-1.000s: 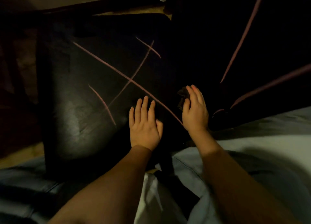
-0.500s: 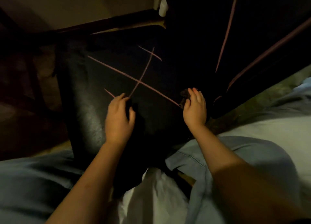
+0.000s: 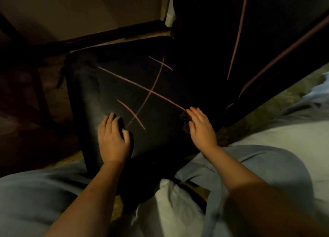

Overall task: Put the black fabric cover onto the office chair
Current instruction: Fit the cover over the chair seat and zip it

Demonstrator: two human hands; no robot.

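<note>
Head camera is showing us our left hand curling its fingers and thumb around a dark fold of the black fabric cover, pinching it near the front left of the seat. Our right hand is lying at the seat's front right corner, its fingers nearly straight and close together over a crumpled bunch of the same cover. The thumb is hiding beneath, so we cannot tell whether it is pinching the cloth. Between the two hands the cover is lying spread across the seat of the office chair. The only markings we are making out on the cover are thin pink lines crossing one another, none of them reading as letters. More pink lines are running up the dark backrest, which is rising to the right of the seat. Nearer us, our pale blue trousers are flanking the seat on both sides, and a white shirt is hanging between them. Beyond the chair, a dark skirting board is running along the foot of a dim wall.
</note>
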